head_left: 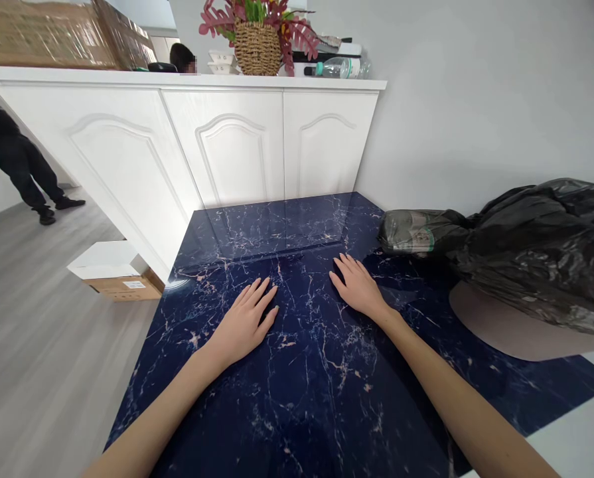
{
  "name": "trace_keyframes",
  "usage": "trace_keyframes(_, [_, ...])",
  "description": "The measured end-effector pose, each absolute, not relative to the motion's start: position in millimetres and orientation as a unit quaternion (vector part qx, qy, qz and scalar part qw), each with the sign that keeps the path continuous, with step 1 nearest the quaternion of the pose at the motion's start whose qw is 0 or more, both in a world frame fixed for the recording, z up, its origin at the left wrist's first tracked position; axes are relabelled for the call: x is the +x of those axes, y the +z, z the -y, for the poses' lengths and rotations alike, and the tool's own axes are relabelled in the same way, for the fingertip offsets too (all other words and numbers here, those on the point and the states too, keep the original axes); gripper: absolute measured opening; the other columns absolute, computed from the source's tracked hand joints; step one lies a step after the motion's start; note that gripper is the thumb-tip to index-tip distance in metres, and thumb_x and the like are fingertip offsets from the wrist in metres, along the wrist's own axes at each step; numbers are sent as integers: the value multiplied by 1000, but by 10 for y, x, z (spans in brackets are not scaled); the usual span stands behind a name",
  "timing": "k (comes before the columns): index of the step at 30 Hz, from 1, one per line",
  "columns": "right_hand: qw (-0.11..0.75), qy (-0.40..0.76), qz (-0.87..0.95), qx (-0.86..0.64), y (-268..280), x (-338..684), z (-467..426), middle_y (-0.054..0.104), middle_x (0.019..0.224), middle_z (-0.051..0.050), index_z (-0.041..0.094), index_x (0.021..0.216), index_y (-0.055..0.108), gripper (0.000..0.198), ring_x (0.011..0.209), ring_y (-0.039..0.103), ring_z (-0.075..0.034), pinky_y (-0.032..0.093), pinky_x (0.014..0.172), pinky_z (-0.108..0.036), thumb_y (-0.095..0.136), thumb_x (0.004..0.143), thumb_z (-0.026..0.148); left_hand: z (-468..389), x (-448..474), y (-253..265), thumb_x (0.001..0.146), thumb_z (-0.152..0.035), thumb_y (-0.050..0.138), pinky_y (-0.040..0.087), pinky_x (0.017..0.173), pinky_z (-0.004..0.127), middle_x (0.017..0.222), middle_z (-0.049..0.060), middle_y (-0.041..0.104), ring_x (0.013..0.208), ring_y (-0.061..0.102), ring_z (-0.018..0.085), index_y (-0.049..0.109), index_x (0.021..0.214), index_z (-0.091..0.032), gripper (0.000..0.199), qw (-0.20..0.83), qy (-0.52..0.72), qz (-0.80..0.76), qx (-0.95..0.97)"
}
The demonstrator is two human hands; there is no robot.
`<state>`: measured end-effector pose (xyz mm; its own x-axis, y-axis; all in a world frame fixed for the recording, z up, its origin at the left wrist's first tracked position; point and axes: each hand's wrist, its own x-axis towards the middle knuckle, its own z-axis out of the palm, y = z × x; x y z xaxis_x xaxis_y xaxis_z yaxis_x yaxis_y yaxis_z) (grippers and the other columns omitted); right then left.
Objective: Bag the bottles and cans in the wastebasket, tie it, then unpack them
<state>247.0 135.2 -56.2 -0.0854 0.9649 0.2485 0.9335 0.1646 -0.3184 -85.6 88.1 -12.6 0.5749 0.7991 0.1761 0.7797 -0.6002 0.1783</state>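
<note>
Dark marbled tabletop [297, 392] | black bag [545, 245]: labelled item [421, 239] | woven basket [257, 50]: plant [302, 34] | hands [244, 324] [358, 288] spread flat, holding nothing

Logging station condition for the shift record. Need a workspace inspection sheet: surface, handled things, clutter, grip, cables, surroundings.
Surface: dark-blue marble-patterned tabletop, glossy, reflective.
Handled things: nothing seen held.
Clutter: black plastic bag at the right, over a greyish rounded item, identity unclear; on the white cabinet, a taped cardboard box, wicker planter and plastic bottle.
Grip: left hand and right hand open, palms down, apart, seemingly resting on the tabletop.
Cables: nothing seen.
Surroundings: grey wall behind the bag; floor carton and standing person at left; another person's head beyond the cabinet.
</note>
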Motion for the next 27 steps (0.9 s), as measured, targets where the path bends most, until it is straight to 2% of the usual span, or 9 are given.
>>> trace_keyframes(5, [238,25,735,-635,-603,2456,-1341,48,169,-18,10,158,54,64,161,38,-33,27,134,-53,36,110,48,-886,-859,-131,115,-50,35,26,137,56,177,9,32,167,24,31,44,166,-20,61,34,125,-442,888])
trace_keyframes(10, [309,-17,708,-635,-516,2514,-1335,51,164,-20,13,154,57,58,152,50,-32,43,125,-49,46,106,44,-888,-861,-148,115,-50,34,27,136,56,177,10,31,167,23,31,43,167,-18,62,23,118,-441,890])
trace_keyframes(12, [347,-47,676,-649,-432,2620,-1337,47,164,-24,10,153,57,57,153,46,-34,42,125,-52,48,105,38,-887,-862,-154,115,-50,34,27,136,56,177,11,31,167,23,31,44,166,-17,62,21,113,-442,889])
trace_keyframes(14, [383,-91,636,-664,-350,2769,-1333,39,166,-27,8,145,62,51,158,37,-38,36,126,-59,49,102,33,-888,-865,-158,115,-51,34,28,136,56,177,11,32,167,24,31,45,166,-18,61,21,118,-439,890])
trace_keyframes(17, [404,-182,589,-676,-291,2994,-1310,29,173,-21,14,114,79,33,161,28,-42,32,125,-65,55,98,29,-893,-873,-161,115,-51,35,28,136,56,176,10,34,166,25,31,46,165,-20,60,21,127,-432,893])
trace_keyframes(20, [375,-239,569,-692,-316,3128,-1286,26,177,-13,18,95,83,28,161,26,-43,31,124,-67,57,96,28,-897,-878,-157,115,-50,36,28,136,56,176,9,35,166,25,31,45,166,-22,59,20,132,-428,894])
trace_keyframes(24, [318,-242,560,-726,-398,3219,-1287,17,181,-8,18,92,86,28,163,16,-47,28,121,-70,59,91,26,-886,-877,-135,115,-52,35,27,137,55,177,8,34,167,24,31,44,166,-21,61,26,120,-435,892])
trace_keyframes(27, [287,-239,557,-742,-447,3310,-1297,15,182,-8,16,91,87,30,163,9,-51,27,120,-73,59,91,28,-870,-878,-123,115,-53,33,27,136,56,177,9,33,167,24,31,44,167,-21,62,29,117,-436,892])
